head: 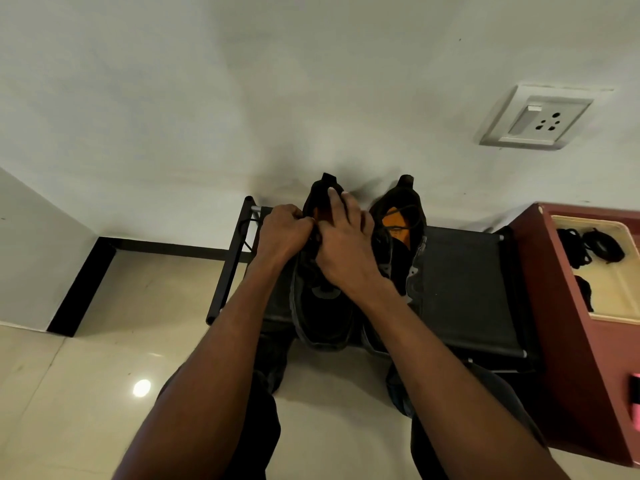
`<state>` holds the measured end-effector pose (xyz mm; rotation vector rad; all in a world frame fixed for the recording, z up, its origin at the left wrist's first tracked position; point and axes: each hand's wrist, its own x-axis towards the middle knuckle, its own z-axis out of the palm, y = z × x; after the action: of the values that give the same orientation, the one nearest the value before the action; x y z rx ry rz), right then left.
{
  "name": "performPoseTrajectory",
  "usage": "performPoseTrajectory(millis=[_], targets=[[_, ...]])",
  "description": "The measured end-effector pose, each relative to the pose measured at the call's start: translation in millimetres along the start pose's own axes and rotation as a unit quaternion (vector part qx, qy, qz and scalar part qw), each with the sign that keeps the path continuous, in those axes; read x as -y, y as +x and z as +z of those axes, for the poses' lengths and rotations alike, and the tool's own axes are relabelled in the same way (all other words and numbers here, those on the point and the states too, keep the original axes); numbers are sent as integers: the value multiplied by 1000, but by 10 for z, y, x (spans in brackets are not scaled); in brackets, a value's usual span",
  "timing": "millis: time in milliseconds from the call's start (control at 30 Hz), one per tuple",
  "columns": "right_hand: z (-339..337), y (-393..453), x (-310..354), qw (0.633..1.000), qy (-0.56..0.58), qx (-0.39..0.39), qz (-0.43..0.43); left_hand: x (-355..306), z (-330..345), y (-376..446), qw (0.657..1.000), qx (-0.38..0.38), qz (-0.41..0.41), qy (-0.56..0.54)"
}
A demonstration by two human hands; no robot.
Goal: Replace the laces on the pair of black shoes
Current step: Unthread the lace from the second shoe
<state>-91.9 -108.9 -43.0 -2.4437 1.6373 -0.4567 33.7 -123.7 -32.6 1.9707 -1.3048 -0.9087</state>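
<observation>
Black fabric covers the low rack (464,282) where both black shoes stand side by side against the wall. Left hand (282,233) pinches its fingers shut at the left shoe (323,306) lacing, right hand (343,247) fingers spread over its tongue; right shoe (403,216) just beside it.

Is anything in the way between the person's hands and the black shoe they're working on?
Nothing visible is. The left hand and right hand are both already on the left shoe, at its lacing area. The other shoe stands beside it on the black rack, clear of the hands.
</observation>
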Motion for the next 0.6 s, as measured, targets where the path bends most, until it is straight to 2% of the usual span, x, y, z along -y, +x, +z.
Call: performPoseTrajectory(millis=[133, 200, 233, 300, 333, 367, 400, 433, 500, 600], targets=[[-39, 76, -107, 998, 51, -10, 46, 7, -5, -4, 1000, 3, 2, -1], [-155, 129, -213, 982, 134, -91, 96, 12, -6, -1, 1000, 4, 2, 0], [-235, 156, -279, 957, 182, -180, 133, 12, -6, 1, 1000, 4, 0, -4], [-412, 199, -449, 860, 241, -390, 224, 22, -6, 3, 1000, 6, -2, -14], [-486, 206, -544, 816, 242, -446, 279, 29, -4, 7, 1000, 6, -3, -13], [-551, 189, -615, 790, 224, -461, 335, 27, 5, 10, 1000, 5, -3, -10], [-566, 167, -654, 787, 203, -450, 370, 34, 8, 14, 1000, 2, -3, -8], [-545, 135, -655, 802, 192, -432, 366, 42, 9, 17, 1000, -1, -3, -7], [-471, 63, -555, 851, 225, -377, 289, 48, 29, 14, 1000, -6, 0, 0], [-355, -4, -231, 930, 230, -185, 219, 31, 57, -51, 999, -34, -1, 28]])
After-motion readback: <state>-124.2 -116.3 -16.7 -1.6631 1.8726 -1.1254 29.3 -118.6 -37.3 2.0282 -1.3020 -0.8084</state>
